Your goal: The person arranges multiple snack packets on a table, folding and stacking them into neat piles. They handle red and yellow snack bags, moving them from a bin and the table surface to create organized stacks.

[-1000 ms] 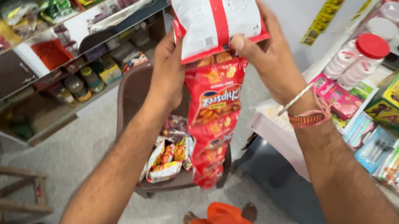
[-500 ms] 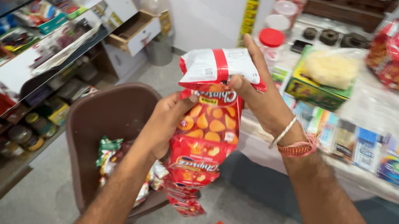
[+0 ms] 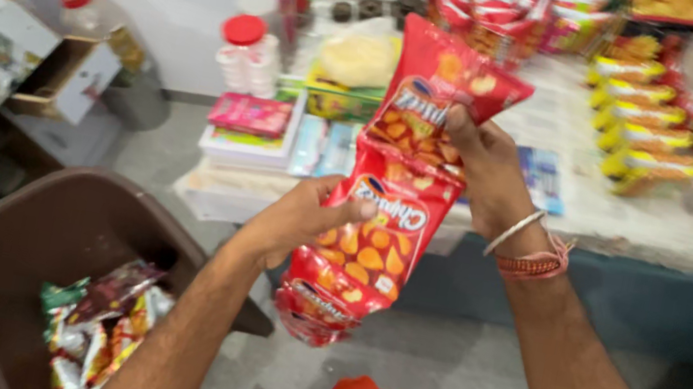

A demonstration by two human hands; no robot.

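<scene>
Snack packets (image 3: 385,220), red and joined end to end in a hanging strip, are held up in the air in front of the counter (image 3: 642,242), between the person's two hands. The right hand (image 3: 484,167) is closed around the upper part of the strip, thumb on the front of the top packets and fingers wrapped behind, so the weight hangs from there. The left hand (image 3: 294,223) pinches the left edge of a lower packet, thumb across its face, which seems to steady the strip and keep it from swinging or folding. The bottom packets bunch loosely below both hands, over the grey floor (image 3: 431,361).

Below and to the left stands a brown bin (image 3: 45,236), open at the top, with a heap of mixed shiny snack packs (image 3: 101,322) lying in it. On the counter's near left corner sits a stack of flat pink and blue packs (image 3: 249,125), with red-lidded jars (image 3: 243,53) just behind. Along the far right edge, rows of yellow and red packets (image 3: 651,134) are laid out flat, likely for display.
</scene>
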